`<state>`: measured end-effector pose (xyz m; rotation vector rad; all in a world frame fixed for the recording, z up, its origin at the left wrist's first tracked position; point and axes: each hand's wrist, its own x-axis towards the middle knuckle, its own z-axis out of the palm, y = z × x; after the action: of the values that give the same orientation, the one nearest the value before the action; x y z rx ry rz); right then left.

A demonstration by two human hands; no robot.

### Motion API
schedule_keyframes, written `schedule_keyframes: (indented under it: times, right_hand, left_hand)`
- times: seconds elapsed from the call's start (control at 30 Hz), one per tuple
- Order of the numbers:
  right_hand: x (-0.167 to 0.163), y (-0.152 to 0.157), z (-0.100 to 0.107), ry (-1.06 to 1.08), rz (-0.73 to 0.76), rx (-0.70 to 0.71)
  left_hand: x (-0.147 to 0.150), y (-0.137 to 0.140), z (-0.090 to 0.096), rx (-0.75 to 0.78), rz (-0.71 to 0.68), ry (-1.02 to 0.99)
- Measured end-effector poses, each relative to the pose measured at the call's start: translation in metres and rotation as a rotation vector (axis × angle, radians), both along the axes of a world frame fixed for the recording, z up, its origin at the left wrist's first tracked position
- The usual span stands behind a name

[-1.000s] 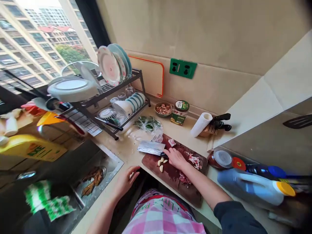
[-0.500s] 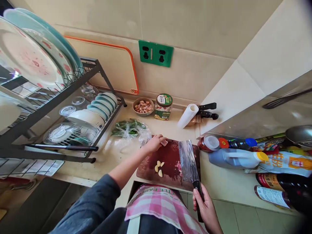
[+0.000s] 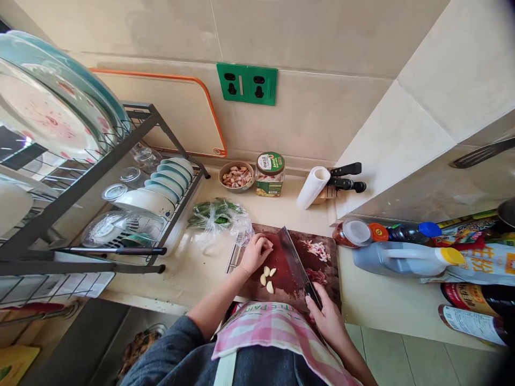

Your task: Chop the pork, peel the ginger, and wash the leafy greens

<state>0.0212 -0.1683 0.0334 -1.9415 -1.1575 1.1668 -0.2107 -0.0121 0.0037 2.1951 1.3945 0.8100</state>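
In the head view, a brown cutting board (image 3: 282, 268) is lying on the counter (image 3: 380, 311); the clock here is going around the board's middle. The right hand (image 3: 328, 319) is reaching in from 5 o'clock, and its grip is wrapping tight around the black handle of a big knife (image 3: 296, 261). The shiny blade is pointing to 11 o'clock over the board. The left hand (image 3: 254, 254) is resting at the 10 o'clock edge with its fingers curling in; one cannot tell if its grip is holding anything.

Pale garlic cloves (image 3: 269, 280) are sitting in a little bunch at 8 o'clock, just below the left hand. Pink and white bits (image 3: 317, 250) are lying at 2 o'clock, and a dark red pile (image 3: 317, 276) is lying at 3 o'clock, near the knife.

Past the board, a bag of greens (image 3: 219, 214) is sitting at 10 o'clock, a bowl (image 3: 236, 185) at 11, a jar (image 3: 270, 174) at 12, and a white paper roll (image 3: 314, 187) at 1.
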Motion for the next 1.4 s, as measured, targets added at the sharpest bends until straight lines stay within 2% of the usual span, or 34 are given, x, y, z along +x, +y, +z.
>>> schedule_keyframes:
  times: [0.1, 0.23, 0.33, 0.53, 0.77, 0.97, 1.4]
  right_hand:
    - [0.001, 0.009, -0.003, -0.100, 0.161, 0.034]
    - [0.000, 0.020, -0.001, -0.262, 0.355, 0.010]
    - [-0.002, 0.028, 0.006, -0.348, 0.439, 0.016]
    - [-0.008, 0.037, 0.022, -0.404, 0.563, 0.133]
    - [-0.014, 0.040, 0.031, -0.414, 0.595, 0.172]
    - [-0.016, 0.038, 0.041, -0.493, 0.651, 0.087]
    - [-0.024, 0.038, 0.034, -0.623, 0.706, -0.012]
  left_hand:
    - [0.003, -0.008, -0.007, 0.032, 0.116, -0.064]
    - [0.006, -0.013, -0.010, 0.025, 0.140, -0.091]
    - [0.007, -0.018, -0.012, 0.018, 0.179, -0.106]
    - [0.008, -0.024, -0.013, -0.027, 0.227, -0.074]
    - [0.009, -0.023, -0.022, -0.027, 0.262, -0.051]
    - [0.009, -0.023, -0.021, -0.015, 0.278, -0.022]
    - [0.010, -0.022, -0.021, -0.051, 0.287, 0.011]
